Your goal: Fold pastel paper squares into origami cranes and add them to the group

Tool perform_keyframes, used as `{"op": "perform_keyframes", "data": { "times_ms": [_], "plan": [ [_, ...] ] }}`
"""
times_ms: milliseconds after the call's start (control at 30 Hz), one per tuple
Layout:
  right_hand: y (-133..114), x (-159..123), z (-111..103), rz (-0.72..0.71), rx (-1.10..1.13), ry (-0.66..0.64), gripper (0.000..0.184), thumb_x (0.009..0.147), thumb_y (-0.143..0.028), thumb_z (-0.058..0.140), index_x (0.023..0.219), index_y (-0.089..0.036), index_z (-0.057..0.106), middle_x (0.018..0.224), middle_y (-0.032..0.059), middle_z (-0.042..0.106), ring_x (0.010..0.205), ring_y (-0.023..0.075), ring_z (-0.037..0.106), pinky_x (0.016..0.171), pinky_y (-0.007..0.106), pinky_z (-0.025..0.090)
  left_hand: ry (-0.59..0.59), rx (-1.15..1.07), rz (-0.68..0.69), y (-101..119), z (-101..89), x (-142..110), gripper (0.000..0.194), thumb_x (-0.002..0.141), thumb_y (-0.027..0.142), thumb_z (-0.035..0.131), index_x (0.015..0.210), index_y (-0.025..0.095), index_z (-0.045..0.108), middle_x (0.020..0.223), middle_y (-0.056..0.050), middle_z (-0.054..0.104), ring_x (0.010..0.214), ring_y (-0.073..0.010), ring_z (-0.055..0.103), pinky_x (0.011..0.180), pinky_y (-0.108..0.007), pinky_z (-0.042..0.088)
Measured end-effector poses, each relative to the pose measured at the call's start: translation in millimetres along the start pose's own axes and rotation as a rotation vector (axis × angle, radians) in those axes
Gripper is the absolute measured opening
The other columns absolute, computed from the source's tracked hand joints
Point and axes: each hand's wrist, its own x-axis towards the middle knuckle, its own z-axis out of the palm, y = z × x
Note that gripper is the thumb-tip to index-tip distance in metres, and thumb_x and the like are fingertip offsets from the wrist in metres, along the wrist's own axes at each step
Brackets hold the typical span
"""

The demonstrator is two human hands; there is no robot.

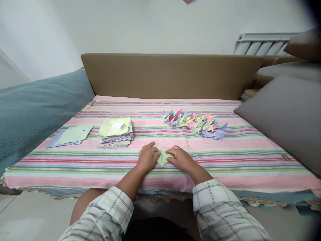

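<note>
A small folded sheet of pale green origami paper (162, 160) lies on the striped cloth (105, 177) close in front of me. My left hand (148, 156) presses on its left side, with thumb and fingertips closed at the edge. On the paper's right side, my right hand (180, 158) pinches the edge between thumb and fingers. A crease runs down the paper's middle, and its bottom end comes to a point. Parts of both side edges are hidden under my fingers.
Beyond my right hand sits a cluster of several colourful paper cranes (193, 122). A paper stack (116, 139) with a small white block (118, 126) on top stands left, beside loose sheets (75, 134). A grey cushion (283, 113) and blue sofa arm (45, 103) flank the cloth.
</note>
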Motion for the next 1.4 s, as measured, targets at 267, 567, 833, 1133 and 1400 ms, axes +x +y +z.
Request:
{"op": "perform_keyframes", "data": {
  "times_ms": [267,567,833,1133,1400],
  "plan": [
    [-4,-1,-2,0.013,0.006,0.005,0.034,0.076,-0.025,0.062,0.11,-0.02,0.064,0.104,0.0075,0.059,0.093,0.0184,0.056,0.081,0.028,0.043,-0.048,0.045,-0.002,1,-0.8,1,0.027,0.071,0.032,0.059,0.096,0.027,0.069,0.138,-0.002,0.046,0.123,-0.0302,0.042,0.099,-0.046,0.036],
    [-4,-1,-1,-0.012,-0.008,0.008,0.032,0.076,-0.022,0.061,0.108,-0.019,0.063,0.104,0.0077,0.059,0.098,0.0186,0.054,0.085,0.028,0.04,-0.03,-0.01,0.044,3,3.6,3,0.019,0.073,0.036,0.063,0.09,0.031,0.07,0.139,0.001,0.044,0.124,-0.0288,0.04,0.1,-0.049,0.032],
    [-8,1,-5,0.004,-0.084,-0.013,0.015,0.077,-0.023,0.06,0.09,-0.017,0.065,0.089,0.0049,0.057,0.084,0.0163,0.054,0.071,0.024,0.038,-0.091,-0.115,0.197,2,-0.1,11,0.03,0.063,0.033,0.075,0.092,0.028,0.069,0.132,-0.001,0.053,0.121,-0.0263,0.046,0.103,-0.043,0.033],
    [-8,1,-5,0.023,-0.083,-0.011,0.014,0.077,-0.026,0.06,0.088,-0.017,0.064,0.087,0.0038,0.056,0.08,0.015,0.052,0.066,0.023,0.035,-0.005,-0.19,0.376,-8,3.4,10,0.031,0.064,0.037,0.076,0.092,0.025,0.069,0.113,-0.006,0.065,0.108,-0.0218,0.056,0.098,-0.037,0.038],
    [-6,0,-4,0.011,-0.049,0.005,0.018,0.076,-0.024,0.06,0.093,-0.019,0.065,0.089,0.0036,0.057,0.081,0.015,0.053,0.066,0.023,0.036,-0.093,-0.117,0.467,-15,-1.8,3,0.03,0.055,0.046,0.08,0.074,0.025,0.071,0.128,-0.006,0.055,0.115,-0.0257,0.05,0.099,-0.041,0.034]
  ]
}}
